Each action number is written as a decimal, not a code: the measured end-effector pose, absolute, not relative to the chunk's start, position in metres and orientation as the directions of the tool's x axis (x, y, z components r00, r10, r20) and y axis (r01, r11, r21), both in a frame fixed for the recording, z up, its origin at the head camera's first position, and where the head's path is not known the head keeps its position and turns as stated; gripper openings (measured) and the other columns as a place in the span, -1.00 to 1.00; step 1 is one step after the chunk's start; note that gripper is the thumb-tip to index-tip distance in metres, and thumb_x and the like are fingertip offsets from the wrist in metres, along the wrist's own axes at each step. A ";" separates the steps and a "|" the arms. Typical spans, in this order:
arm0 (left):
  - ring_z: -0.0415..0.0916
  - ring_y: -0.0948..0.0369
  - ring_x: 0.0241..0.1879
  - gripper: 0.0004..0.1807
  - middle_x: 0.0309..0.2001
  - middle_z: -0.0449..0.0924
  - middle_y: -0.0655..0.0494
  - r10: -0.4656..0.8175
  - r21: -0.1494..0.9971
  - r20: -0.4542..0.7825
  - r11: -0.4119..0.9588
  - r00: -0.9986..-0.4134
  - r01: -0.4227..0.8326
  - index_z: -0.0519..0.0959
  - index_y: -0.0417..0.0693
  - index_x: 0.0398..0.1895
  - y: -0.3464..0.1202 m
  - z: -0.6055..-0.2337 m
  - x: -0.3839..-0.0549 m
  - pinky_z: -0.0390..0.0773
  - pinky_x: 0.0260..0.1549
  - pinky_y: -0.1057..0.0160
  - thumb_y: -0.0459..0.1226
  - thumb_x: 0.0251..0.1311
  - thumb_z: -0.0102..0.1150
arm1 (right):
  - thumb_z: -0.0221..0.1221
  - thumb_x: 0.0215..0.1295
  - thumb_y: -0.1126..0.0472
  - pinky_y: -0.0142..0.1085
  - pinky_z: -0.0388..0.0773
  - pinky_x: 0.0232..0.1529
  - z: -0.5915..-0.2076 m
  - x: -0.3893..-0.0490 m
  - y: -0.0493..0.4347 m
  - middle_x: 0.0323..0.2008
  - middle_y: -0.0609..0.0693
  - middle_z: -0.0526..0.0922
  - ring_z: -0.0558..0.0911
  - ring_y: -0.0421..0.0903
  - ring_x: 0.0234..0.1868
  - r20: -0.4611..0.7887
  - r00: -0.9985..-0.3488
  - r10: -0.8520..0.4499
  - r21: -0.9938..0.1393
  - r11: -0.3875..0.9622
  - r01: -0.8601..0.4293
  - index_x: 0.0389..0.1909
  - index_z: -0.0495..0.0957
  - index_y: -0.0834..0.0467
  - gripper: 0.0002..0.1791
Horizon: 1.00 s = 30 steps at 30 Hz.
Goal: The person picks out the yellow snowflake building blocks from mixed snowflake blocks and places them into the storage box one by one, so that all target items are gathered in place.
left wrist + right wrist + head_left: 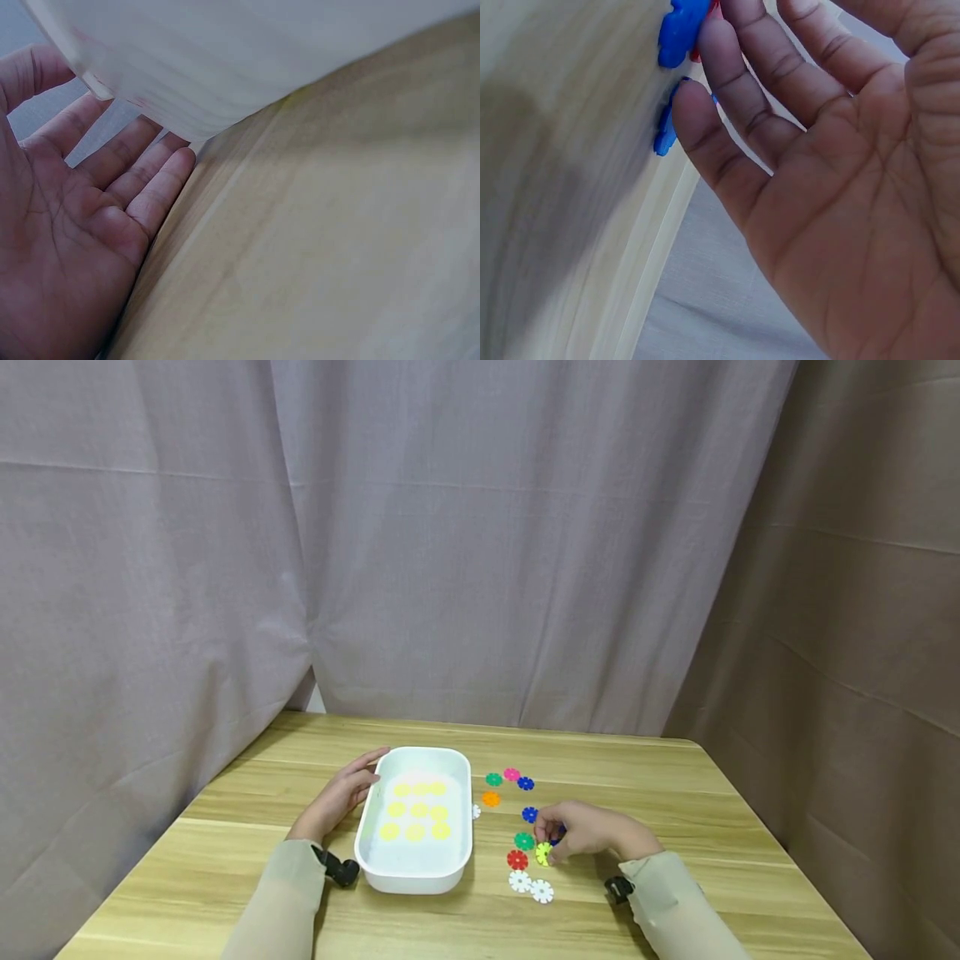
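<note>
My left hand point(341, 797) rests against the left side of a white rectangular tray point(414, 883), fingers fairly straight. The left wrist view shows its fingertips along the outer wall point(202, 82). Inside lie several yellow notched plastic discs point(419, 810). To the tray's right, my right hand point(588, 828) pinches a yellow-green notched disc point(543, 854) between thumb and finger, low over the table. Its other fingers hang near a blue disc point(681, 34) and another blue one point(665, 127); the pinching tips are out of the right wrist view.
Around the right hand lie a red disc point(517, 859), a green disc point(524, 841) and white discs point(542, 891). Farther back are an orange disc point(491, 798), a pink disc point(512, 774) and others. A grey curtain point(480, 568) hangs behind the wooden table point(600, 927).
</note>
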<state>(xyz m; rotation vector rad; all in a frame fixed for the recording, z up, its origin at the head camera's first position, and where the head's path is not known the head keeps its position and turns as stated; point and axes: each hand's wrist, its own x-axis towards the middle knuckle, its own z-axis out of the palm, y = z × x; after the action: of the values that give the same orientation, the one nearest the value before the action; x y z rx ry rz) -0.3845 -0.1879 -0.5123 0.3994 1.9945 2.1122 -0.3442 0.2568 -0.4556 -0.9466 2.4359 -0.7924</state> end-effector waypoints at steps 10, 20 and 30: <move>0.34 -0.12 0.33 -0.36 0.42 0.24 -0.33 0.339 0.996 0.063 -0.083 -0.939 0.037 0.16 -0.06 0.57 -0.187 -0.512 -0.384 0.54 0.13 0.26 -0.36 0.43 -0.11 | 0.36 0.16 0.36 -0.32 0.59 -0.21 -0.456 -0.346 0.256 -0.34 -0.11 0.63 0.57 -0.19 -0.29 -0.136 -0.691 -0.710 -0.620 0.605 -0.499 -0.30 0.57 0.08 -0.81; 0.36 -0.09 0.32 -0.36 0.42 0.24 -0.32 0.333 0.996 0.056 -0.079 -0.941 0.031 0.16 -0.06 0.57 -0.186 -0.510 -0.384 0.54 0.12 0.28 -0.36 0.42 -0.09 | 0.33 0.19 0.37 -0.32 0.60 -0.31 -0.455 -0.346 0.256 -0.39 -0.12 0.61 0.55 -0.20 -0.36 -0.086 -0.681 -0.727 -0.648 0.560 -0.516 -0.30 0.58 0.11 -0.85; 0.32 -0.13 0.35 -0.37 0.43 0.23 -0.31 0.335 0.997 0.058 -0.075 -0.941 0.034 0.17 -0.05 0.57 -0.187 -0.511 -0.384 0.53 0.15 0.26 -0.36 0.43 -0.10 | 0.33 0.16 0.38 -0.35 0.57 -0.35 -0.456 -0.347 0.254 -0.41 -0.15 0.59 0.50 -0.25 -0.39 -0.046 -0.659 -0.751 -0.652 0.522 -0.550 -0.31 0.61 0.09 -0.85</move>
<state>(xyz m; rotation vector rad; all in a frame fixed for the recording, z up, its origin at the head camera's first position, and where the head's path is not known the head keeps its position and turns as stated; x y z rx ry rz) -0.3844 -0.1867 -0.5110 0.4049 1.9821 2.1231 -0.3470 0.2544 -0.4558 -1.0825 2.4443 -0.8787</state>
